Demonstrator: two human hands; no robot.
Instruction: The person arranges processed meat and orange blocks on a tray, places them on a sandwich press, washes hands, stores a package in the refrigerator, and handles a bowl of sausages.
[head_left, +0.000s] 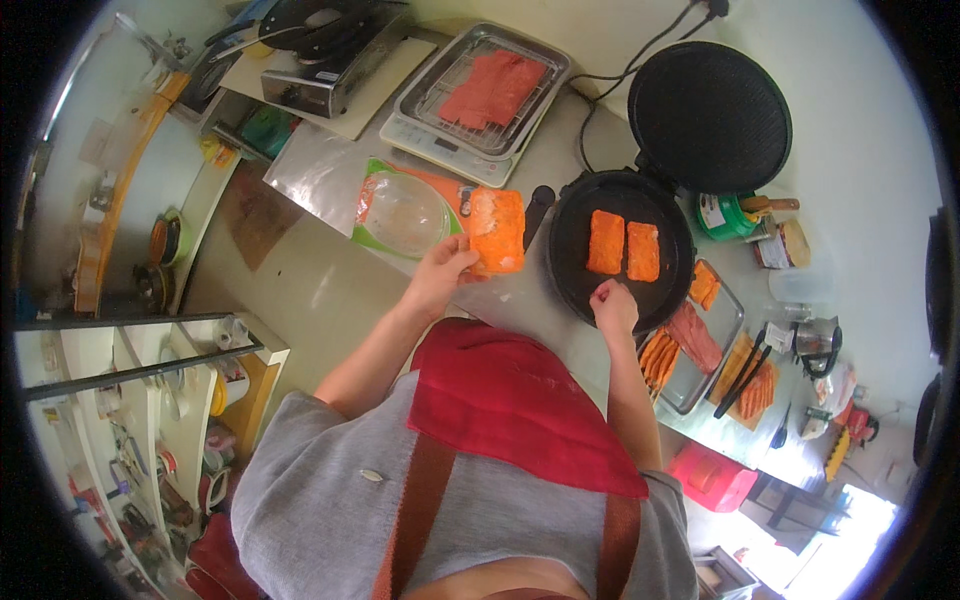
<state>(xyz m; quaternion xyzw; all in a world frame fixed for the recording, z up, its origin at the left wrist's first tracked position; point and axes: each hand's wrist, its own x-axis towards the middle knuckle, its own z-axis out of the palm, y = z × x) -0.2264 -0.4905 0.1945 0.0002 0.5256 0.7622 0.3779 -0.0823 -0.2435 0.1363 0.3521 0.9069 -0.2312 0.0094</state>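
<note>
My left hand (444, 271) grips an orange rectangular food slab (497, 229) by its lower left edge, above the table. Pale patches mark the slab's surface. My right hand (615, 306) is over the near rim of a round black electric griddle pan (574, 255), fingers curled together with nothing visible in them. Just beyond those fingers, two orange food pieces (606, 241) lie side by side in the pan. The pan's ridged black lid (709, 116) is raised on its hinge at the back. A black handle (538, 214) juts from the pan's left side.
Left of the pan lies a clear package with green and orange print (405, 214). Behind it, a metal tray (420, 101) with a rack and red meat rests on a kitchen scale (442, 155). On the right are a food tray (694, 401), black tongs (742, 371) and a green-lidded jar (724, 217).
</note>
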